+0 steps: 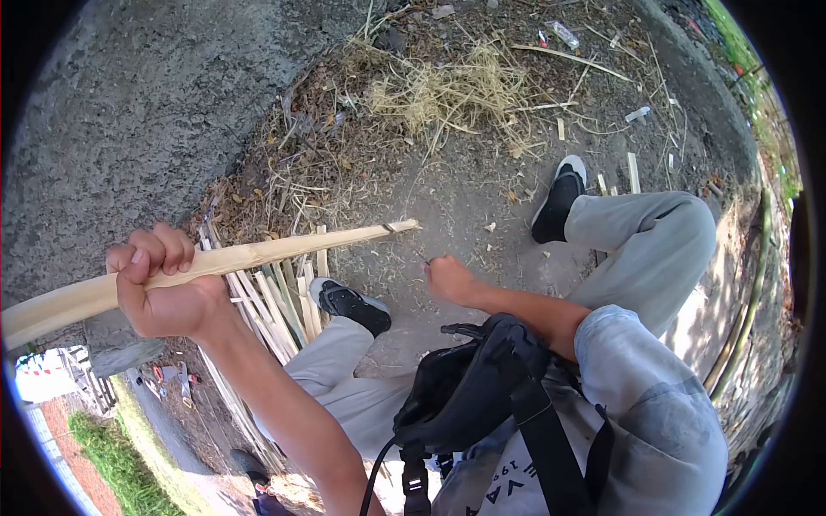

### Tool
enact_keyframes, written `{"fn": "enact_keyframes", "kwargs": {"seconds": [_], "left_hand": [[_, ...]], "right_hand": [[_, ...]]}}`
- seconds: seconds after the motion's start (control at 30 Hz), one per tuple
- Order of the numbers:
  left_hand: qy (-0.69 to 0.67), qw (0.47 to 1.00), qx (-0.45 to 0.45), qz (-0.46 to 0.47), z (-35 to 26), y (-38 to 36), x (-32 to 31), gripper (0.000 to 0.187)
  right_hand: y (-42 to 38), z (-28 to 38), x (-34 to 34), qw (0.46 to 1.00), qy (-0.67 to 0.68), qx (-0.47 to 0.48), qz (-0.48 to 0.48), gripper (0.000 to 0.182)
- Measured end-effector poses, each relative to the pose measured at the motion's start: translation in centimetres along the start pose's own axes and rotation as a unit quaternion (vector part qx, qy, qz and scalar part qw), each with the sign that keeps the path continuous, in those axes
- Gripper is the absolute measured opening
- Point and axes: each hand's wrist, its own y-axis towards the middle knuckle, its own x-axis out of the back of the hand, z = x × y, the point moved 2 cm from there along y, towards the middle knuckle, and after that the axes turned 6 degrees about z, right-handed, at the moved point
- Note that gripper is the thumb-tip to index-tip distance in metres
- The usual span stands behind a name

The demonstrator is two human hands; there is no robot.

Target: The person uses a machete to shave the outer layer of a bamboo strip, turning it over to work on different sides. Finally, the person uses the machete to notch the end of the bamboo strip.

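Note:
My left hand [155, 288] is closed around a long pale bamboo pole [284, 249] with its bark stripped off. The pole runs from the left edge of the view to a narrower tip near the middle, with a dark mark across it close to that end. Below and right of the tip, apart from the pole, my right hand [452, 279] is curled into a fist. A small dark bit shows at its knuckles, but what it grips is hidden. Between my feet and the left arm lies a bundle of split bamboo strips [275, 310] on the ground.
A heap of dry shavings [456, 90] lies ahead on the dirt. A large grey rock-like slab [146, 112] rises at upper left. Loose strips, a plastic bottle [564, 34] and litter are scattered around. Tools [185, 383] lie at lower left, and green poles [744, 310] at right.

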Motion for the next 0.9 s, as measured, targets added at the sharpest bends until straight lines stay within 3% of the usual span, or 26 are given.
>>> {"fn": "enact_keyframes", "kwargs": {"seconds": [0.1, 0.17, 0.27, 0.37, 0.43, 0.53, 0.6, 0.7, 0.8, 0.87, 0.9], "left_hand": [[-0.006, 1.000, -0.001, 0.015, -0.1, 0.1, 0.3, 0.023], [-0.007, 1.000, 0.000, 0.008, -0.2, 0.0, 0.5, 0.023], [-0.021, 1.000, 0.007, 0.004, -0.3, 0.1, 1.1, 0.025], [-0.012, 1.000, 0.017, 0.009, -0.6, -0.2, 1.0, 0.024], [-0.023, 0.999, 0.012, 0.029, -1.1, -0.8, 0.8, 0.024], [-0.032, 0.999, -0.004, 0.039, -0.5, -1.0, 0.1, 0.024], [-0.020, 1.000, -0.002, 0.021, -1.0, -1.7, -0.4, 0.025], [-0.035, 0.998, 0.003, 0.049, -1.0, -1.8, -0.5, 0.024], [-0.035, 0.998, 0.001, 0.042, -1.2, -1.9, 0.3, 0.024], [-0.047, 0.997, -0.001, 0.058, -1.7, -2.4, 0.2, 0.024], [-0.054, 0.996, 0.004, 0.064, -1.5, -2.5, 0.0, 0.024]], "right_hand": [[0.6, 0.9, 1.7, 1.000, -0.017, 0.003, 0.026, 0.043], [-0.6, 5.8, 4.7, 0.998, 0.012, 0.009, 0.055, 0.040], [-2.4, 11.7, 6.9, 0.992, 0.023, 0.117, 0.033, 0.038], [-0.5, 5.9, 2.0, 0.997, -0.018, 0.072, -0.027, 0.042], [2.5, -2.5, -1.2, 0.995, -0.075, 0.008, 0.064, 0.038], [1.1, 1.0, 2.6, 0.998, -0.040, -0.008, 0.039, 0.037], [-0.1, 7.5, 5.3, 0.998, -0.006, 0.036, 0.055, 0.036], [-1.4, 11.2, 5.2, 0.989, 0.013, 0.149, -0.004, 0.036], [1.3, 3.0, 1.1, 0.998, 0.008, -0.046, 0.033, 0.037], [2.4, -3.6, -0.7, 0.990, -0.126, -0.020, 0.051, 0.036], [2.4, -1.5, 1.2, 0.995, -0.089, -0.003, 0.047, 0.036]]}}
